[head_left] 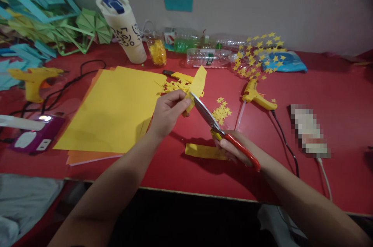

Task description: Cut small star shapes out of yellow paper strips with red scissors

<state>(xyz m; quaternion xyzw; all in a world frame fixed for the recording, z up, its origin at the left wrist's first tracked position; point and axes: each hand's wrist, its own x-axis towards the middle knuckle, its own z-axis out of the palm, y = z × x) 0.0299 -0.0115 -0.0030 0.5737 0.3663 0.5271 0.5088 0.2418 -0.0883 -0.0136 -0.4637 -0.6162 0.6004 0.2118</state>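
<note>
My left hand [170,111] pinches a piece of yellow paper [199,81] that stands up from the fingertips. In my right hand [233,148] is a pair of scissors [208,114] with red handles, its blades meeting the paper beside my left thumb. Below them a yellow paper strip [204,151] lies flat, its right end partly behind my right hand. Small cut yellow stars [222,111] are heaped right of the blades. Behind my left hand are yellow scraps with star-shaped holes [177,85] and a yellow cutter knife [182,77].
Yellow sheets [113,111] are stacked at left, near a glue gun [36,79] and purple power socket [37,134]. Another glue gun [258,95] and a phone [310,130] lie right. A white tumbler [124,27], plastic bottles [208,57] and a star-covered piece [256,58] line the back.
</note>
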